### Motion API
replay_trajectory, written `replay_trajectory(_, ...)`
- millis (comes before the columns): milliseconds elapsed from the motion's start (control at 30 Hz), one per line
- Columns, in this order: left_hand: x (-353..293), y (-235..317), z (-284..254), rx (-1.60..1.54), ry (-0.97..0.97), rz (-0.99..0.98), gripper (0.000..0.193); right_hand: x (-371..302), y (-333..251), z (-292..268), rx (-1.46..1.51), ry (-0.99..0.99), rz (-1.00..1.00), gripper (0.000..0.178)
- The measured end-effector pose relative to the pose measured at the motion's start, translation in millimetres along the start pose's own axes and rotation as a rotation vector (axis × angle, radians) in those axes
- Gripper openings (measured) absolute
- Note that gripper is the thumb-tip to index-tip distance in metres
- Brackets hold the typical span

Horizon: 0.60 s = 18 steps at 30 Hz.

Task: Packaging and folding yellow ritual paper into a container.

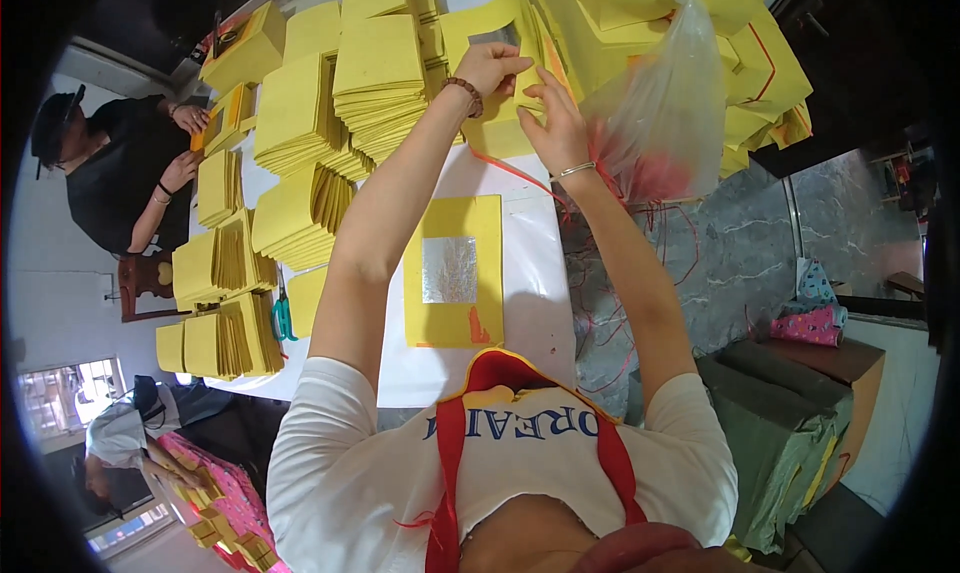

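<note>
Both my hands reach to the far side of the white-covered table, over a pile of yellow paper sheets [496, 133]. My left hand [492, 71] has its fingers pinched at the edge of the top yellow paper [473, 23], beside a silver patch on it. Close by on the right, my right hand [560, 128] rests against the same paper, thumb and fingers apart. Nearer to me lies a single yellow sheet [425, 322] with a silver foil square [449, 270] and an orange-red smear. A red strip [500, 165] trails from under the pile.
Stacks of folded yellow paper [290, 113] crowd the table's left, with teal-handled scissors [283, 318] among them. A clear plastic bag [665, 113] with red contents sits at the right. A person in black [125, 178] works across the left edge; another person [125, 438] is further off.
</note>
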<state>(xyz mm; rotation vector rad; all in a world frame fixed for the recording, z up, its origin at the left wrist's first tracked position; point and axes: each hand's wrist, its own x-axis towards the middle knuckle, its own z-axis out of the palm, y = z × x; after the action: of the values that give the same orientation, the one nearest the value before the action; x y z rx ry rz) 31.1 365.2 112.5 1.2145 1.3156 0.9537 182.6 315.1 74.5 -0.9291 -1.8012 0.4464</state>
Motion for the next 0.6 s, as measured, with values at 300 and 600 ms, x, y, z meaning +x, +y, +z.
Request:
replay_trajectory(300,-1,-10,18,-0.415,0.004,0.014,0.023,7,11,-2,0.416,-0.014,0.325,0.017)
replay_trajectory(600,2,-15,15,-0.349,-0.009,0.018,0.027,5,16,5,0.674,0.097,0.352,0.015)
